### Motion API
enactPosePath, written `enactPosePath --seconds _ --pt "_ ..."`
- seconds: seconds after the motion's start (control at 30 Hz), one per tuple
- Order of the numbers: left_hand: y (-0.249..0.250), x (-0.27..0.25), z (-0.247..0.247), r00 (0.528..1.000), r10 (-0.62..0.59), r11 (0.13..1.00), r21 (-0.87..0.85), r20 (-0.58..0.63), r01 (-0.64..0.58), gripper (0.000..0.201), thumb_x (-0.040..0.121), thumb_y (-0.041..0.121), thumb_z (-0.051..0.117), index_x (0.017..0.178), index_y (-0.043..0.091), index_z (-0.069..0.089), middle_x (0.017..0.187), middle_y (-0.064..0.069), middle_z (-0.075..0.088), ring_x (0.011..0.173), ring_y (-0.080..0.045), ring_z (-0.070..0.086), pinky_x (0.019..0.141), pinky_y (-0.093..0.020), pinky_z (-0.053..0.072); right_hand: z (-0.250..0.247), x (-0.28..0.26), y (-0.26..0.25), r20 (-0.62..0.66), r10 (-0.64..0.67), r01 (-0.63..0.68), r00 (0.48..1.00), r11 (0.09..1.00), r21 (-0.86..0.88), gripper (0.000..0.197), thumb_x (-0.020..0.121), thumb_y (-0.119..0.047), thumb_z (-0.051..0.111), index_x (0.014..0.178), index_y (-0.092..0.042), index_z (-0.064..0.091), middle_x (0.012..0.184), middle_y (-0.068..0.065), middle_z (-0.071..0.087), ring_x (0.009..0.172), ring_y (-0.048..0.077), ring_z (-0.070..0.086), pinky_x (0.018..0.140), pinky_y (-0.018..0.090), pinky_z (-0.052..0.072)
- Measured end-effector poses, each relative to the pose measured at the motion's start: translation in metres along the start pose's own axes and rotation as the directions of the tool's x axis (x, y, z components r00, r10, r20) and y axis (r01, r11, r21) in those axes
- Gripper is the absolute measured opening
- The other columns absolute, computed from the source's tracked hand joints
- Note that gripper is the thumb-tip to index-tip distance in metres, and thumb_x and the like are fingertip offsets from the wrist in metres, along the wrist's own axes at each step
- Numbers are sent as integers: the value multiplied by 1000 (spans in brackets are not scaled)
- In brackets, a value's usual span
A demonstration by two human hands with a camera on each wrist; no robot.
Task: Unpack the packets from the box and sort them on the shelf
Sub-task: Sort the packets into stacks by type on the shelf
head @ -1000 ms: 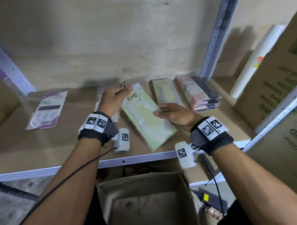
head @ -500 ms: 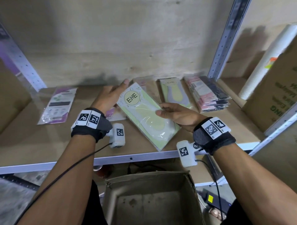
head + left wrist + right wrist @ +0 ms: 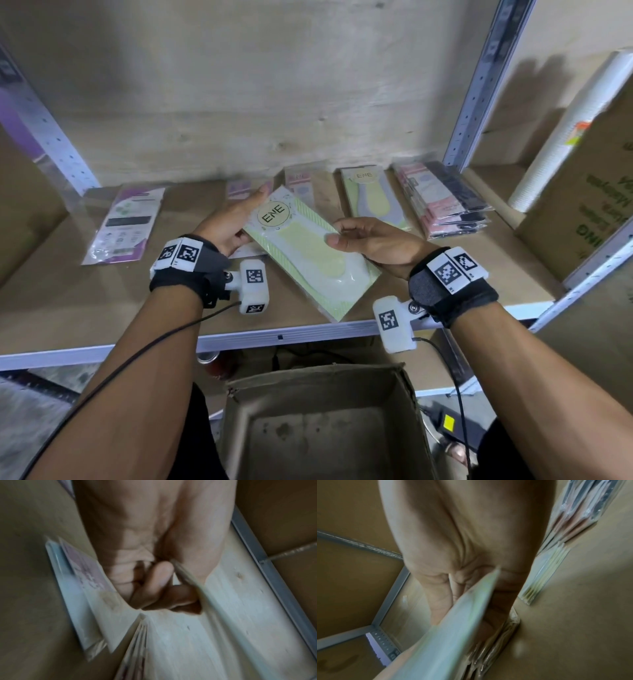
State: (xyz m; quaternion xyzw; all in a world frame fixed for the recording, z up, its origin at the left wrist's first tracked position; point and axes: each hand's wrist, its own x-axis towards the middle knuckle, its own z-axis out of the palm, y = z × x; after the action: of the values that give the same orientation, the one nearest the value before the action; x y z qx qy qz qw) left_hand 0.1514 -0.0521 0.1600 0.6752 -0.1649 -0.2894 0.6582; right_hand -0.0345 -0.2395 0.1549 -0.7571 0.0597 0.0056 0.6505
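Both hands hold one green and white packet (image 3: 308, 257) marked ENE, tilted just above the shelf board (image 3: 85, 308). My left hand (image 3: 233, 222) grips its upper left edge, index finger stretched along it. My right hand (image 3: 363, 240) pinches the right edge, thumb on top. The left wrist view is blurred, with the packet edge (image 3: 190, 582) running between thumb and fingers (image 3: 161, 574). In the right wrist view the packet (image 3: 453, 622) shows edge-on under the thumb. The open cardboard box (image 3: 325, 428) stands below the shelf, its visible floor bare.
Sorted packets lie on the shelf: a purple packet (image 3: 126, 226) at left, another purple one (image 3: 239, 186) behind my left hand, a pink packet (image 3: 301, 181), a matching green packet (image 3: 373, 202), and a pink and black stack (image 3: 445, 202). A large printed carton (image 3: 589, 205) stands at right.
My left hand has uncurled from the packet's top corner and now lies along its left edge. The packet stays in about the same place, held by both hands.
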Motion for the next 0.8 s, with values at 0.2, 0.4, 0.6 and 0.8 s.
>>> enactPosePath --seconds 0.2,0.4,0.6,0.8 --pt "2 -1 8 989 -33 979 -193 145 61 61 83 66 63 113 14 68 91 -4 72 68 -13 66 55 -21 53 -5 2 -6 -256 2 30 967 992 122 18 94 -16 66 80 -11 57 81 5 55 84 14 54 86 18 39" --pt "-18 -8 38 972 90 996 7 218 -94 19 86 30 79 90 12 75 91 -6 76 71 -17 64 60 -22 57 0 5 -13 -408 57 61 911 961 269 29 87 -23 76 104 -10 56 102 43 55 92 34 46 83 46 35" --pt "-21 -3 45 998 45 997 62 38 -48 33 85 53 73 91 21 75 91 4 79 80 -14 75 69 -26 59 5 8 -12 -469 81 73 879 951 302 27 88 -22 75 74 -13 53 98 24 66 87 35 58 75 46 49" --pt "-17 -11 46 988 150 980 130 22 -151 29 88 35 77 81 7 71 56 3 58 44 -9 50 42 -18 44 5 12 -13 -483 73 63 872 964 259 24 89 -24 73 92 -10 55 98 23 66 86 32 59 78 45 45"
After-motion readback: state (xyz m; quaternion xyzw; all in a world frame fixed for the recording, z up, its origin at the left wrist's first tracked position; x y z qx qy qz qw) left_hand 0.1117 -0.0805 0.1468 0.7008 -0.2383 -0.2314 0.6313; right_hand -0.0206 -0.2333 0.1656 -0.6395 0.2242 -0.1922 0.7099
